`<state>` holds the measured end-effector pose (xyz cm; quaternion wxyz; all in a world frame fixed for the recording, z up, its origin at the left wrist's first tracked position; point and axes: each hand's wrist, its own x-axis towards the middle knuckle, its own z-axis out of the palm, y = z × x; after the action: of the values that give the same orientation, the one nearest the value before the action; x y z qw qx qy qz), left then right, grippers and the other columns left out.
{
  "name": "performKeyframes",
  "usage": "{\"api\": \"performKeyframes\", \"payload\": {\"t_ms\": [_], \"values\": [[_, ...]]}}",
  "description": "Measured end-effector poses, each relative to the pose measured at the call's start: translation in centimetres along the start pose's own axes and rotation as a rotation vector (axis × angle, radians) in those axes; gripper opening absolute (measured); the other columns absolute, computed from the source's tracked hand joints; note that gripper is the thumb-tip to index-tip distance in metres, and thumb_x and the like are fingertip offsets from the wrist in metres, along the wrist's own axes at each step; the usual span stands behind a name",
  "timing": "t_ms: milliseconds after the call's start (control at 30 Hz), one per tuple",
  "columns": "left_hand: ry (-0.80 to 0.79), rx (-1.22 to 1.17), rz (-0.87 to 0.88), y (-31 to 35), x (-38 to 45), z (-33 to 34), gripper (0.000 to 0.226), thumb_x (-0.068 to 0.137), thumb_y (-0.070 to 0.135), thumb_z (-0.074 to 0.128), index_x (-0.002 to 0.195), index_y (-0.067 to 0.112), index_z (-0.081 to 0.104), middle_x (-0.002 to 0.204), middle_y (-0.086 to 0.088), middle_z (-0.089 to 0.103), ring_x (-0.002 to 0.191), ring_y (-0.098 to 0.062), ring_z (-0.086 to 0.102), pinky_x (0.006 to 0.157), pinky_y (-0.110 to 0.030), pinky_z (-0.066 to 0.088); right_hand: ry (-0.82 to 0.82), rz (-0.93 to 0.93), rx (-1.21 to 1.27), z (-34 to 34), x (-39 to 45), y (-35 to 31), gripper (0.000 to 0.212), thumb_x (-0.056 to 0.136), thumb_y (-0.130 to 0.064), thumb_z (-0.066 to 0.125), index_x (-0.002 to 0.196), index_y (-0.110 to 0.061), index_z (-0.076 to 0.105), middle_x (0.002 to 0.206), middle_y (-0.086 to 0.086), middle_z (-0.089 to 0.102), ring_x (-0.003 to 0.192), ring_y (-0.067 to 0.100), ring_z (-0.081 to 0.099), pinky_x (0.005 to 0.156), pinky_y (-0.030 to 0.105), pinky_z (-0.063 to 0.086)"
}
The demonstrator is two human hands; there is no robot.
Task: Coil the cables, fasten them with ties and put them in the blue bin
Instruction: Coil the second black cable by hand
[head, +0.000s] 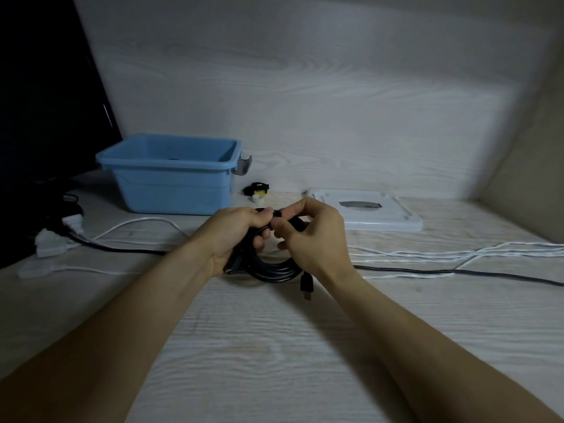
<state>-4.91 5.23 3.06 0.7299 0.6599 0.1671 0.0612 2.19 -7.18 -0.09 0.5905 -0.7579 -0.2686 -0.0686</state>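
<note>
Two hands meet over the middle of the pale wood-grain table point(274, 346) in the head view. The left hand point(235, 236) has its fingers curled round the top of a coiled black cable point(274, 270), whose loops hang down to the tabletop, with a plug end point(306, 287) dangling at about five o'clock from the coil. The right hand point(311, 236) pinches something small and dark against the top of the coil, perhaps a tie; the dim light makes it hard to tell. The blue bin point(171, 184) stands at about eleven o'clock from the hands, well apart from them. Near its right corner lie small black and yellow ties point(258, 190). A white lid point(366, 212) lies flat at two o'clock. Loose white cables point(457, 251) and a black cable point(488, 274) trail off at three o'clock.
</note>
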Motion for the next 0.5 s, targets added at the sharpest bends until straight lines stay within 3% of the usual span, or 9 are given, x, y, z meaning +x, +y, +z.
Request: {"api": "performKeyframes", "payload": {"t_ms": [100, 200, 333, 500], "values": [[0.004, 0.038, 0.012, -0.1, 0.0, -0.1, 0.026, 0.097, 0.019, 0.058, 0.073, 0.01, 0.06, 0.061, -0.003, 0.053, 0.045, -0.008, 0.044, 0.038, -0.018, 0.038, -0.013, 0.036, 0.029, -0.2, -0.2, -0.1, 0.024, 0.08, -0.018, 0.081, 0.088, -0.021, 0.059, 0.084, 0.006, 0.071, 0.064, 0.03, 0.071, 0.06, 0.05, 0.06], [0.001, 0.071, 0.024, -0.7, 0.2, 0.0, 0.025, 0.098, 0.022, 0.058, 0.076, 0.011, 0.062, 0.065, -0.003, 0.056, 0.047, -0.008, 0.047, 0.042, -0.019, 0.04, -0.077, 0.183, 0.23, -0.8, -0.2, -0.2, 0.039, 0.081, -0.01, 0.081, 0.099, -0.018, 0.047, 0.094, 0.01, 0.069, 0.065, 0.026, 0.073, 0.069, 0.045, 0.062], [-0.025, 0.116, 0.088, -1.0, 0.2, 0.3, 0.026, 0.099, 0.026, 0.055, 0.082, 0.009, 0.066, 0.06, 0.002, 0.056, 0.047, -0.005, 0.047, 0.043, -0.016, 0.041, -0.142, 0.149, 0.232, -1.1, -0.2, -0.1, 0.019, 0.086, -0.008, 0.075, 0.105, -0.006, 0.07, 0.085, 0.01, 0.075, 0.067, 0.019, 0.071, 0.067, 0.032, 0.06], [-0.089, 0.203, 0.11, -1.0, 0.0, 0.4, 0.044, 0.09, 0.042, 0.064, 0.103, 0.001, 0.071, 0.074, -0.008, 0.067, 0.061, -0.014, 0.062, 0.056, -0.022, 0.052, -0.216, 0.153, 0.284, -1.9, 0.3, -0.3, 0.013, 0.086, -0.001, 0.072, 0.098, 0.001, 0.075, 0.082, 0.018, 0.074, 0.067, 0.025, 0.068, 0.063, 0.029, 0.058]]}}
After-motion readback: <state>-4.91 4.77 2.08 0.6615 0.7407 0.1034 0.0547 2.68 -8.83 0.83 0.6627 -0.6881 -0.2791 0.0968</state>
